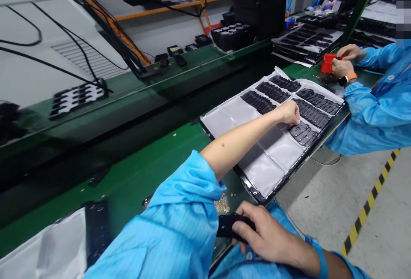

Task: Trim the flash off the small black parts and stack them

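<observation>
My left hand point(290, 112) reaches across to a shallow black tray point(253, 191) with a white sheet liner. Its fingers are pinched together just above a row of flat black parts point(302, 133); whatever they hold, if anything, is hidden. Several rows of like parts point(272, 91) fill the far compartments, while white liner point(272, 154) shows in the nearer ones. Low in the view, my right hand point(260, 234) is closed around a dark, rounded black piece point(234, 226), held by the bench edge. My left sleeve covers part of the bench.
Small tan bits point(222, 204) lie on the green bench point(135, 184). Another white-lined tray point(48, 244) is at lower left. To the right, a co-worker's hands point(343, 64) work at a red box point(327, 62). Stacked trays point(306, 41) stand behind.
</observation>
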A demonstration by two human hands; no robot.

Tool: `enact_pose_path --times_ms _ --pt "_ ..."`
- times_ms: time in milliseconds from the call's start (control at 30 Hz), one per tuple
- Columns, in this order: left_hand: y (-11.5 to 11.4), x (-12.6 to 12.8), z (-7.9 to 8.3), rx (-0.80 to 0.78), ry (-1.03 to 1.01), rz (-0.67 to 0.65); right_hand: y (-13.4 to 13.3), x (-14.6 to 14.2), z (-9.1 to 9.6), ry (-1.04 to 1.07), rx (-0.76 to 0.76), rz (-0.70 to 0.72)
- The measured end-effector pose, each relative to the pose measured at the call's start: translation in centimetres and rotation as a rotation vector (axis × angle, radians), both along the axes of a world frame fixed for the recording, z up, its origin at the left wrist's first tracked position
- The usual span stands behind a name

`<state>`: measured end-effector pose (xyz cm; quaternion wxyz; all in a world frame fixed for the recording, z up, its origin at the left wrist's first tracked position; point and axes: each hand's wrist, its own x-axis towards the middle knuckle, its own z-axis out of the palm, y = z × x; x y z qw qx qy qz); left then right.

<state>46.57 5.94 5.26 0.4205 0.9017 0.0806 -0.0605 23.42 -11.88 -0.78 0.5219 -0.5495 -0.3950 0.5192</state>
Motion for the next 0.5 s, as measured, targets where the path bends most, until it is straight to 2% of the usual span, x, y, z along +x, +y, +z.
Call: enact_pose_path --times_ms 100,200,300,400,500 --pt "1.1 -1.7 1.9 0.037 -0.037 -0.003 -1.1 0.8 1.0 0.138 0.040 -0.080" --pt "3.2 -6.0 4.8 -0.006 -0.043 -0.056 -2.1 2.7 1.8 0.277 0.124 -0.353" --pt "4.8 -11.6 6.8 -0.303 0.082 -0.247 -1.9 4.9 1.8 0.319 0.239 -0.708" --pt "4.4 -15.6 6.2 -0.539 0.180 -0.245 -0.8 6.2 1.3 0.294 0.291 -0.873" --pt "2.8 -16.9 3.9 -0.625 0.113 -0.153 0.2 6.3 0.8 0.233 0.282 -0.873"
